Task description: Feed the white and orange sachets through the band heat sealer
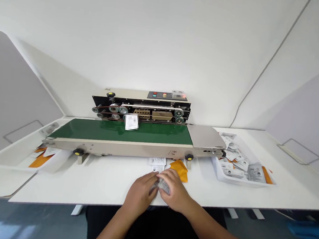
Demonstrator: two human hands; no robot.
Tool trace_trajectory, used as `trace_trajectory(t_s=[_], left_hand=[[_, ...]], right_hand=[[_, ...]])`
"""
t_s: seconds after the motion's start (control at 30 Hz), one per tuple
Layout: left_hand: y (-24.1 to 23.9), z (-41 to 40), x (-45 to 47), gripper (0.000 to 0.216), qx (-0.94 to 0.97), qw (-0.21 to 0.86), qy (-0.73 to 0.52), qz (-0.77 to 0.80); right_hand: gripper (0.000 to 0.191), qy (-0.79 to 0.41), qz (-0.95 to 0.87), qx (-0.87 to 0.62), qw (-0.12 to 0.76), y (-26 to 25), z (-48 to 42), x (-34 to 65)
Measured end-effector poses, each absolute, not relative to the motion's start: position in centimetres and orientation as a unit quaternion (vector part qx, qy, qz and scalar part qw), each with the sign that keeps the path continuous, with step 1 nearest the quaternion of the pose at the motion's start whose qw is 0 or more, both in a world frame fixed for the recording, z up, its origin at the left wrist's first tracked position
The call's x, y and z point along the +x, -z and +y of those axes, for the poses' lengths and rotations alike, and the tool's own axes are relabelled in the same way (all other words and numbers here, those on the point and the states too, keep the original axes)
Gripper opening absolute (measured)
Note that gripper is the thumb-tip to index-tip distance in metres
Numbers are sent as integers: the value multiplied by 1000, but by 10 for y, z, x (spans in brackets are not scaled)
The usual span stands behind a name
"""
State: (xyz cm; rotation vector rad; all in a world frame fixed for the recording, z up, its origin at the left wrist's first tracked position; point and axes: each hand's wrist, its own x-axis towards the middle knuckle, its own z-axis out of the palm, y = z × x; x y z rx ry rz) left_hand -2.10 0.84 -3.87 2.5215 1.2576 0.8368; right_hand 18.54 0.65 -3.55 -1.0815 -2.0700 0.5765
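Observation:
Both hands meet over the front of the white table around a small printed packet (pixel 163 185). My left hand (pixel 142 190) has its fingers closed on the packet's left side. On the other side my right hand (pixel 176 189) grips it, thumb below and fingers above. The fingers cover much of the packet. Just beyond them lie white printed packets (pixel 157 161) and an orange packet (pixel 179 169), partly under the front of a band sealing machine (pixel 145 150). Upright against the machine's sealing side, over its green conveyor belt (pixel 97 129), is another white packet (pixel 131 122), its print pixelated.
At the right stands a white bin (pixel 243 182) of white and orange packets. A second white bin (pixel 2 159) at the left also has packets in it, partly beneath the belt's end. Control buttons (pixel 159 95) top the machine, and a white wall (pixel 166 42) rises behind.

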Motion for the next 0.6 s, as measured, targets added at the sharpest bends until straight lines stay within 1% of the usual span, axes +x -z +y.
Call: trace_trajectory(t_s=[0.1, 0.27, 0.43, 0.6], left_hand=[[39, 7, -20, 47, 851, 95, -279, 435], [41, 8, -20, 62, 847, 66, -239, 471], [39, 8, -18, 66, 846, 75, -232, 474], [37, 7, -18, 61, 848, 62, -247, 465]], right_hand=[[54, -221, -803, -419, 361, 36, 7, 185], [55, -222, -795, -444, 348, 36, 8, 185], [62, -231, -790, -450, 347, 35, 8, 185], [51, -278, -765, -436, 384, 33, 8, 188]])
